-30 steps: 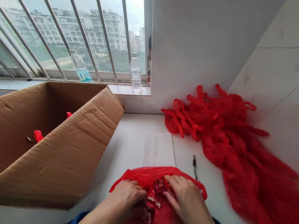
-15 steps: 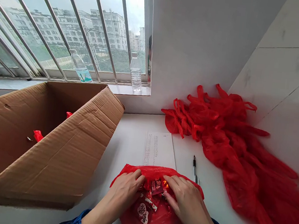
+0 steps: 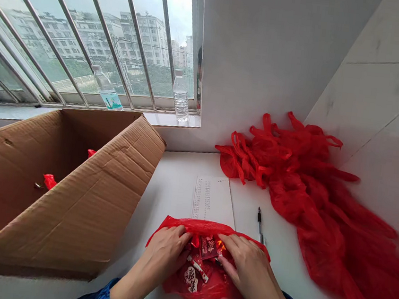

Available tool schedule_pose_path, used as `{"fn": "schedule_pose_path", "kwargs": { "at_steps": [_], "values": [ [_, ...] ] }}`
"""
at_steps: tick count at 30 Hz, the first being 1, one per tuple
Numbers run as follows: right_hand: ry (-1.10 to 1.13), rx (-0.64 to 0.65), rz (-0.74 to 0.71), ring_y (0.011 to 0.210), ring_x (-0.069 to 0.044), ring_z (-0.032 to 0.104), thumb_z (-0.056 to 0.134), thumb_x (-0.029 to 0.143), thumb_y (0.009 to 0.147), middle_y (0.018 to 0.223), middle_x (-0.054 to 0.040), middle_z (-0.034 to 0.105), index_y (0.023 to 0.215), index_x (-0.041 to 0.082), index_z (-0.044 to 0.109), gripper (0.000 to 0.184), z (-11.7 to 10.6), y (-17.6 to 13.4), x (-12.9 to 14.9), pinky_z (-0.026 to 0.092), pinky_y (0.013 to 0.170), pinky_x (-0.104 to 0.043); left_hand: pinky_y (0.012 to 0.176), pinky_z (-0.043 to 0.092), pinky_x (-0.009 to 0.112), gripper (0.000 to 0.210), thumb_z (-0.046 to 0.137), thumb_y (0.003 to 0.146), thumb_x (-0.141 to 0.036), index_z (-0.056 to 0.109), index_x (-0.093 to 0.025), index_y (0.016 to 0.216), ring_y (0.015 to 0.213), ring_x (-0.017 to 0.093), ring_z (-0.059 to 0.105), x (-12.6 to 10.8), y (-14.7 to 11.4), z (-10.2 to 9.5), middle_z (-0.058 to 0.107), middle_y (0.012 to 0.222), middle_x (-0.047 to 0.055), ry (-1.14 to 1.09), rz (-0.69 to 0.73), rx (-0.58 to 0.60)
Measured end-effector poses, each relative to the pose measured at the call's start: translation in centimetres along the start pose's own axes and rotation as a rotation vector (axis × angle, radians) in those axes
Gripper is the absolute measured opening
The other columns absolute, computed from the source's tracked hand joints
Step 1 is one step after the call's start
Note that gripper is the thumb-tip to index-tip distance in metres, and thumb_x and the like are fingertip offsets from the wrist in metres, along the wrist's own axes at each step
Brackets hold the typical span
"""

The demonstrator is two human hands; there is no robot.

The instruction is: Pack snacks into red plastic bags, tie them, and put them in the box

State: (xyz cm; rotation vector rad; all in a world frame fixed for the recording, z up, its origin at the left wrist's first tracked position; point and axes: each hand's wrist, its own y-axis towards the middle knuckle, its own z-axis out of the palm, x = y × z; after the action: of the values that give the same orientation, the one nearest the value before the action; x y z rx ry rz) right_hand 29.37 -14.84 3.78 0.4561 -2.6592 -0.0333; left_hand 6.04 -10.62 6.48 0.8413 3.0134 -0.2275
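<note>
A red plastic bag (image 3: 184, 290) lies open on the white table in front of me. Inside are several red wrapped sweets (image 3: 209, 246), one bearing large white characters (image 3: 191, 278). My left hand (image 3: 168, 247) is curled over the bag's left side, fingertips tucked inside its mouth. On the opposite side my right hand (image 3: 245, 259) grips the bag's edge, its thumb and fingers beside a shiny orange-red wrapper (image 3: 221, 246). Parts of both hands' fingertips are hidden by the bag and sweets.
A large open cardboard box (image 3: 109, 192) stands at left, with bits of red showing inside. Behind the bag lie a printed sheet (image 3: 214, 198) and a pen (image 3: 259, 222). Red plastic bags (image 3: 299, 179) are heaped at right. Two bottles (image 3: 181, 97) stand on the windowsill.
The bag's far rim has shifted slightly, and the sweets inside sit a little differently, with more red wrapper showing by my left fingertips. Both hands stay at the bag's sides.
</note>
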Motion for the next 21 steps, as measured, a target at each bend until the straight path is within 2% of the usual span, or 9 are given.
{"fn": "schedule_pose_path", "kwargs": {
  "at_steps": [2,5,9,11,15,18,21],
  "values": [
    [-0.009,0.008,0.006,0.107,-0.028,0.067,0.061,0.016,0.093,0.122,-0.0072,0.07,0.134,0.023,0.06,0.042,0.0,0.0,0.0,0.054,0.089,-0.043,0.078,0.053,0.041,0.017,0.055,0.093,-0.018,0.07,-0.019,0.101,0.09,0.029,0.07,0.3,-0.1,0.0,0.072,0.097,0.008,-0.006,-0.008,-0.021],
    [-0.009,0.011,0.015,0.106,-0.028,0.068,0.061,0.017,0.093,0.12,-0.0068,0.07,0.134,0.023,0.059,0.042,0.1,-0.1,-0.1,0.054,0.09,-0.044,0.081,0.053,0.043,0.025,0.052,0.096,-0.019,0.068,-0.022,0.115,0.097,0.029,0.068,0.7,-0.5,-0.2,0.071,0.11,0.008,-0.036,-0.013,-0.08],
    [-0.006,0.006,0.003,0.106,-0.028,0.067,0.06,0.018,0.094,0.119,-0.0065,0.07,0.132,0.024,0.06,0.039,0.5,0.0,-0.4,0.053,0.091,-0.044,0.088,0.05,0.036,0.033,0.049,0.101,-0.023,0.059,-0.03,0.131,0.106,0.023,0.063,0.9,-1.3,-1.1,0.068,0.12,0.003,-0.376,0.109,-0.259],
    [-0.005,-0.004,-0.009,0.106,-0.028,0.068,0.06,0.018,0.094,0.119,-0.0065,0.07,0.131,0.024,0.061,0.038,0.6,0.0,-0.4,0.053,0.091,-0.044,0.088,0.048,0.032,0.025,0.046,0.103,-0.025,0.062,-0.028,0.122,0.104,0.02,0.062,0.7,-1.6,-1.5,0.07,0.112,0.002,-0.59,0.134,-0.302],
    [-0.014,-0.031,-0.017,0.103,-0.027,0.068,0.061,0.019,0.094,0.117,-0.0068,0.071,0.13,0.024,0.061,0.037,0.5,0.1,-0.4,0.053,0.088,-0.042,0.077,0.047,0.027,0.023,0.047,0.104,-0.033,0.064,-0.022,0.094,0.086,0.017,0.061,0.6,-1.7,-1.5,0.069,0.093,0.002,-0.828,0.047,-0.269],
    [-0.024,-0.039,-0.018,0.102,-0.027,0.069,0.062,0.019,0.093,0.116,-0.0065,0.072,0.13,0.024,0.062,0.037,0.6,0.1,-0.4,0.053,0.087,-0.042,0.076,0.046,0.027,0.024,0.046,0.105,-0.033,0.064,-0.021,0.095,0.085,0.017,0.06,0.8,-1.6,-1.6,0.068,0.091,0.002,-0.791,0.062,-0.261],
    [-0.024,-0.043,-0.02,0.102,-0.027,0.069,0.061,0.019,0.093,0.116,-0.0057,0.072,0.129,0.024,0.062,0.036,0.8,-0.1,-0.6,0.053,0.087,-0.043,0.082,0.047,0.03,0.02,0.046,0.105,-0.026,0.065,-0.024,0.112,0.095,0.019,0.06,1.1,-1.7,-2.0,0.07,0.101,0.003,-0.554,0.171,-0.304]
  ]
}}
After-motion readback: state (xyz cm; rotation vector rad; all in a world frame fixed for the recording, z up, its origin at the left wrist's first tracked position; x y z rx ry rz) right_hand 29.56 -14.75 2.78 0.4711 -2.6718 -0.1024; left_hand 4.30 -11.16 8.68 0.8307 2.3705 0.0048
